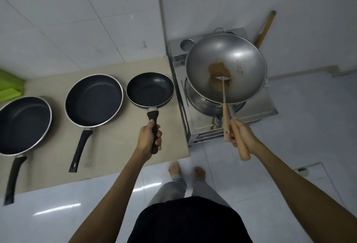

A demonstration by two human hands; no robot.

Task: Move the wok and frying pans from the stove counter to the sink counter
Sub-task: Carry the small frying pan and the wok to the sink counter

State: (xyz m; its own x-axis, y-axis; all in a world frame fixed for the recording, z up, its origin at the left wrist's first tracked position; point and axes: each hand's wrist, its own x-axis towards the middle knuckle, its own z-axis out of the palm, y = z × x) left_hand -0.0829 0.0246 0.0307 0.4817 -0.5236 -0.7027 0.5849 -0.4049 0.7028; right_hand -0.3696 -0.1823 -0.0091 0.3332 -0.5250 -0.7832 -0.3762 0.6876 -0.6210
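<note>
Head view: person stands at the table (108, 146), both arms out, one pan handle in each hand.
Large pan (23, 125): far left on the table, flat, untouched. Black non-stick, long handle toward the person.
Middle pan (94, 100): just beside it, also flat on the table, untouched. Take it by the black handle; probably moderate weight.
Small pan (150, 89): right end of the table, next to the stove (257, 111). Cannot tell if the base is touching the table or just off it. Looks light, stiff; one-hand carry should be fine.
Left hand (149, 138): fingers (158, 133) fully wrapped round the small pan's black handle, thumb on top. Firm closed grip.
Wok (226, 69): steel, held tilted above the stove burner, brown residue in the bowl, a metal ladle (224, 90) resting inside. Likely heavy and nose-down on a long handle; the ladle could slide.
Right hand (241, 136): fingers closed round the wok's wooden handle, ladle handle pinched in the same grip.
Sink counter: not in view.
</note>
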